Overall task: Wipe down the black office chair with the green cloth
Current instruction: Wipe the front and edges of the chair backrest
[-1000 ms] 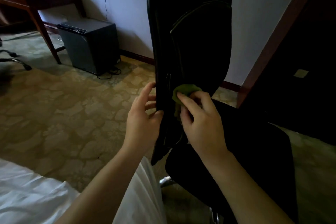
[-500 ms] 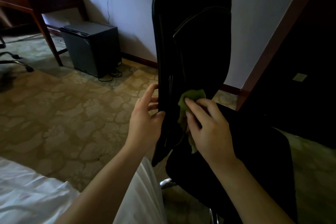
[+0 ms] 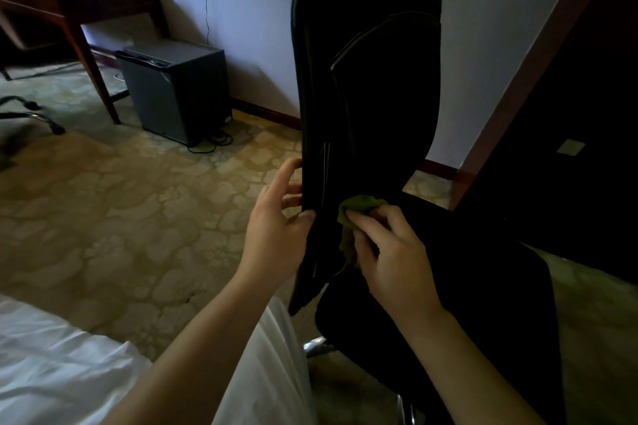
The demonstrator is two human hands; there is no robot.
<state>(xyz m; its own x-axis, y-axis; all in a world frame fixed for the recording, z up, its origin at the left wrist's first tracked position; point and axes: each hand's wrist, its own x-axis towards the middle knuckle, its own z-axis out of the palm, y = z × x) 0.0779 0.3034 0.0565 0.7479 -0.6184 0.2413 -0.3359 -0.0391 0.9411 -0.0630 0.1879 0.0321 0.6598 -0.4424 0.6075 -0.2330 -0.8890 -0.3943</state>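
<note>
**Cloth contact point lower on backrest**

Since the earlier frames, the right hand (image 3: 397, 254) and the green cloth (image 3: 357, 214) sit lower on the backrest, close to where it meets the seat. The left hand (image 3: 276, 228) keeps its place on the backrest's left edge.

Head view:

1. Black office chair (image 3: 366, 79): upright on the patterned carpet (image 3: 121, 217), backrest tall and facing the camera at an angle, seat (image 3: 466, 304) extending to the right. A chrome base part (image 3: 316, 345) shows under the seat.
2. Right hand: fingers bent over the green cloth, clamping it flat against the lower backrest. The cloth is bunched; part of it shows above the fingertips and part trails below them.
3. Left hand: thumb on the near face of the backrest's left edge, fingers reaching behind it, pinching that edge.
4. Surroundings: a small dark mini fridge (image 3: 176, 93) stands against the wall beside a wooden desk (image 3: 69, 3). White bedding (image 3: 51, 366) fills the lower left corner. Dark wooden furniture (image 3: 569, 97) stands to the right of the chair.
</note>
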